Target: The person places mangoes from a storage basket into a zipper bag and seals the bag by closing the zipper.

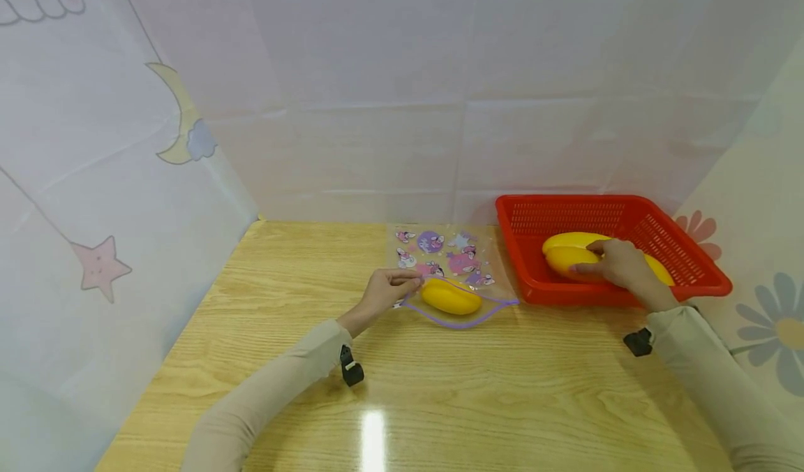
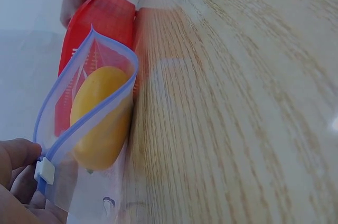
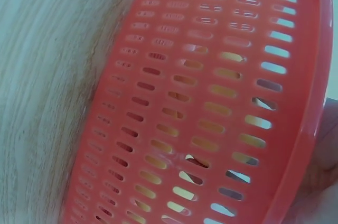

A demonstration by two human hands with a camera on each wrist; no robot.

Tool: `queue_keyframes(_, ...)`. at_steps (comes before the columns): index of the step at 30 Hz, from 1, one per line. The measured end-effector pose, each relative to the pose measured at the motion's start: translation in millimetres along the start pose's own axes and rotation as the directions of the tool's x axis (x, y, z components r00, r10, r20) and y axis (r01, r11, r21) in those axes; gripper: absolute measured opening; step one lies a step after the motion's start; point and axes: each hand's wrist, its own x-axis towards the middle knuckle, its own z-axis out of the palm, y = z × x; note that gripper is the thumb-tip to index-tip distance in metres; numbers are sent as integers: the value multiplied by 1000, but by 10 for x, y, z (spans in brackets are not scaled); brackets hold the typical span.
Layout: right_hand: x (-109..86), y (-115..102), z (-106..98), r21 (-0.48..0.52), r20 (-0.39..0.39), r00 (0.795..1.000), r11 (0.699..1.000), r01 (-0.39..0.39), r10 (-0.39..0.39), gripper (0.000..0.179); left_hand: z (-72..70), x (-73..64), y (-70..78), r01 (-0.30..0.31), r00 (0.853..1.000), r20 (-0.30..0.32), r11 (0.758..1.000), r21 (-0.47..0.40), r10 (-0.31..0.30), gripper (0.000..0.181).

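My left hand (image 1: 391,292) pinches one corner of a clear zip bag (image 1: 496,306) with a purple seal, close to its white slider (image 2: 45,171). The bag lies on the table, printed with pink and purple cartoon figures, and its mouth gapes toward me. Just inside the mouth lies a yellow mango (image 1: 451,297), smooth and oval. Over at the right, my right hand (image 1: 622,264) reaches into a red basket (image 1: 530,292), thumb and fingers around another yellow mango (image 1: 563,257). In the right wrist view the slotted basket wall hides most of that hand.
More yellow fruit (image 1: 659,271) lies in the basket beside and behind the right hand. The wooden table (image 1: 440,388) meets a pale sheet (image 1: 364,151) at the back. Printed sheets also stand along the left and right sides.
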Motion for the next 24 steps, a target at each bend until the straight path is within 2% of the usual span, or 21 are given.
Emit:
queue_keyframes(4, 11, -6, 4, -2, -18, 1000, 1000, -4, 4, 82, 0, -14, 28, 4, 1000, 1, 1000, 2, -4, 29)
queue_keyframes(12, 11, -51, -9, 3, -49, 999, 1000, 8, -8, 81, 19, -3, -21, 5, 999, -44, 1000, 17, -4, 26)
queue_keyframes(15, 18, -59, -16, -5, -58, 998, 1000, 3, -4, 83, 17, 1, -11, 17, 999, -44, 1000, 11, -17, 26)
queue_keyframes(24, 6, -61, -24, 5, -95, 996, 1000, 2, -1, 86, 11, 3, -10, 5, 1000, -30, 1000, 7, -5, 28)
